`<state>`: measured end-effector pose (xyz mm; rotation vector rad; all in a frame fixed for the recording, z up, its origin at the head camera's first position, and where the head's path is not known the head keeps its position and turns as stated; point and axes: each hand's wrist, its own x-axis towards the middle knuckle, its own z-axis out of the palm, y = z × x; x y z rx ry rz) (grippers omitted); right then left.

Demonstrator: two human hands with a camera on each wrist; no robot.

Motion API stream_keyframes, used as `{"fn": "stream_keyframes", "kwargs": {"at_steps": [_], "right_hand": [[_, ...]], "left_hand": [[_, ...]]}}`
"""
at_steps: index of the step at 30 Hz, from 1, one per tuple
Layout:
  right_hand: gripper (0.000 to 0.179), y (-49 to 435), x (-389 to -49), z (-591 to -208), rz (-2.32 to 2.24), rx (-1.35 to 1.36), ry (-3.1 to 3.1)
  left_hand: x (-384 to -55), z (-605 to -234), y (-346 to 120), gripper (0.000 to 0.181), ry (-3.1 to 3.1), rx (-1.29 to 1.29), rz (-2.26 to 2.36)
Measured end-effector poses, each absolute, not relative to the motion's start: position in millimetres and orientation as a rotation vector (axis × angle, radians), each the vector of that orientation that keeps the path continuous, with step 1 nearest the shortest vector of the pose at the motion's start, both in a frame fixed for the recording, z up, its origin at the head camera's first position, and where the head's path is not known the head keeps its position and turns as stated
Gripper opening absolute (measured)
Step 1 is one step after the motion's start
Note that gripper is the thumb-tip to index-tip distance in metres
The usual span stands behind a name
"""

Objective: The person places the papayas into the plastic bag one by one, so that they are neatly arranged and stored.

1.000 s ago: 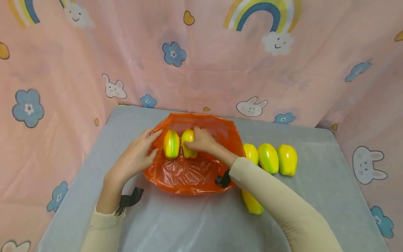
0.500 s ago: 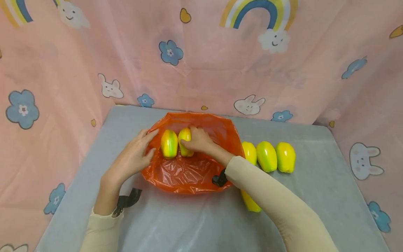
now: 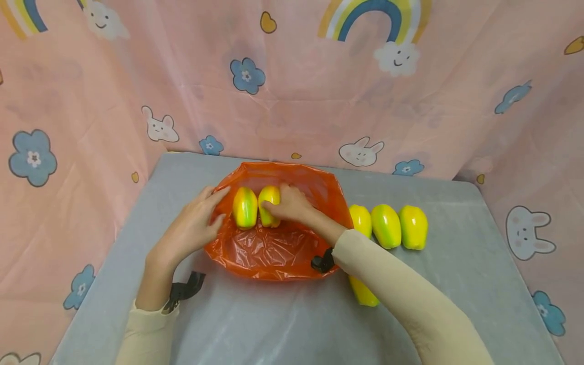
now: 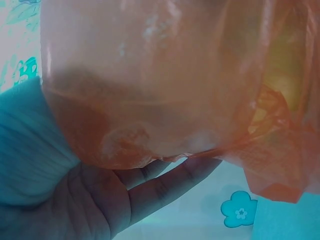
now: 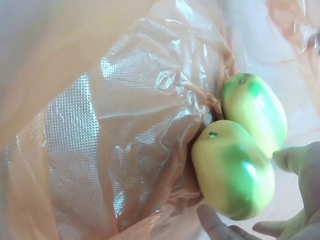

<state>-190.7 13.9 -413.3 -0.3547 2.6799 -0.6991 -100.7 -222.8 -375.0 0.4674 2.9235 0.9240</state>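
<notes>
In the head view an orange plastic bag (image 3: 278,271) lies with its mouth wide, two yellow-green papayas inside. My right hand (image 3: 294,205) reaches into the bag and holds the right papaya (image 3: 269,195), thumb across its near face. The left papaya (image 3: 245,208) lies beside it. In the right wrist view, my right thumb and fingers (image 5: 212,225) flank the nearer papaya (image 5: 232,170). My left hand (image 3: 193,220) rests at the bag's left rim, fingers extended and thumb apart. In the left wrist view, the bag film (image 4: 140,100) covers part of that hand.
Right of the bag stand three papayas in a row, among them a middle papaya (image 3: 386,226) and an end papaya (image 3: 413,227). Another papaya (image 3: 363,291) lies partly under the right forearm. A grey table (image 3: 255,324) meets a pink patterned curtain (image 3: 292,116).
The head view has shifted slightly. Both hands keep nearly the same places, with the right hand still at the right papaya in the bag.
</notes>
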Motion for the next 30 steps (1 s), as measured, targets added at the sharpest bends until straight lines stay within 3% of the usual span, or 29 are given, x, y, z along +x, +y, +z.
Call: {"fn": "stream_keyframes", "kwargs": {"at_steps": [9, 30], "right_hand": [[0.074, 22.0, -178.3, -396.1, -0.676, -0.416, 2.701], [0.06, 57.9, -131.8, -350.6, -0.89, -0.631, 2.671]], "left_hand": [[-100.8, -377.1, -220.5, 0.062, 2.907, 0.454, 0.925], [-100.5, -376.1, -223.7, 0.061, 2.916, 0.44, 0.917]]}}
